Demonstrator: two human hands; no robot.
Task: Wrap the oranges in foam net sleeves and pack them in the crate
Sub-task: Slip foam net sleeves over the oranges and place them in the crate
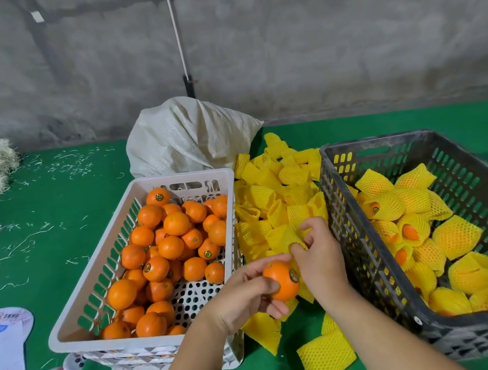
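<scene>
A dark grey slatted plastic crate point(417, 143) at the green table's right edge is partly filled with sleeved fruit. Left of it lies the pile of yellow foam net sleeves point(272, 199). The right hand point(316, 249) pinches one sleeve there; the left hand point(248, 296), just beside, grips a bare round orange point(281, 279) directly below the sleeve.

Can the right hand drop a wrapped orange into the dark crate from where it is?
Probably yes: the right hand pinches a foam net sleeve right beside the dark crate, whose open top looks unobstructed.
</scene>
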